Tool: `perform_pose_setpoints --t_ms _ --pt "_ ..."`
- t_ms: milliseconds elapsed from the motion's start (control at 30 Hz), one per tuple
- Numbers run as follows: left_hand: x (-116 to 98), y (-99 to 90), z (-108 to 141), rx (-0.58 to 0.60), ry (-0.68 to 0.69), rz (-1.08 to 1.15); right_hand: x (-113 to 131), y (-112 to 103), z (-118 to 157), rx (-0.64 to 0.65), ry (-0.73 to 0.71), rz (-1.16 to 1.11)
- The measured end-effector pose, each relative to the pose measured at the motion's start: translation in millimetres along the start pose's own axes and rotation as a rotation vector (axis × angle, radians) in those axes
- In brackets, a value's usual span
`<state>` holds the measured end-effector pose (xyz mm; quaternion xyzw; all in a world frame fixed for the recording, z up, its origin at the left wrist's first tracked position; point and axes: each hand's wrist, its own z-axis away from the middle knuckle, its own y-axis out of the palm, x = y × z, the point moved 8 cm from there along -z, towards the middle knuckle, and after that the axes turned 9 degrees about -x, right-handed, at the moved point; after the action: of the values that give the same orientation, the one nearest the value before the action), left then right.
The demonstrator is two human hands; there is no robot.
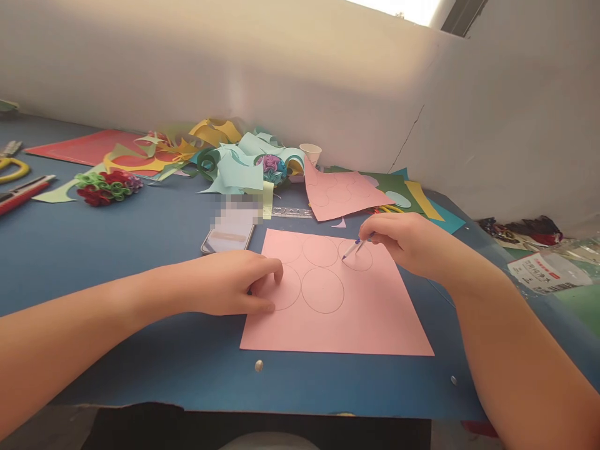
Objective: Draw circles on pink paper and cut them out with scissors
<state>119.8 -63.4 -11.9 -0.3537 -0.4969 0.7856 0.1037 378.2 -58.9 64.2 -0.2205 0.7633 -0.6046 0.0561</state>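
Note:
A pink sheet of paper (370, 315) lies flat before me, with several circles drawn on it in thin lines. My right hand (398, 240) pinches a drawing compass (352, 249) by its top. Its two legs, one white and blue like a pen, stand over the circle at the sheet's upper right. On the sheet's left side rests my left hand (248, 282), thumb and forefinger apart over the lower-left circle, holding nothing; its other fingers are mostly hidden. A phone (228, 231), partly blurred out, lies just beyond my left hand.
Behind the sheet are a second pink sheet (344, 190), a clear ruler (293, 212), a paper cup (310, 152) and paper scraps (239, 165). Leftward lie a ruffled paper flower cluster (107, 187), a red cutter (25, 192) and yellow-handled scissors (14, 169). A plastic bag (548, 272) is at right.

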Motion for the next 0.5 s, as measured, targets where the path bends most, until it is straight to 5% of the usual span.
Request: perform_pose_setpoints --t_ms 267,500 --pt "5.2 1.8 -0.4 -0.008 -0.002 -0.004 -18.9 10.1 -14.2 -0.018 0.106 0.12" --pt "-1.6 -0.8 1.0 0.022 -0.037 -0.011 -41.2 -4.8 1.0 0.018 0.331 0.271"
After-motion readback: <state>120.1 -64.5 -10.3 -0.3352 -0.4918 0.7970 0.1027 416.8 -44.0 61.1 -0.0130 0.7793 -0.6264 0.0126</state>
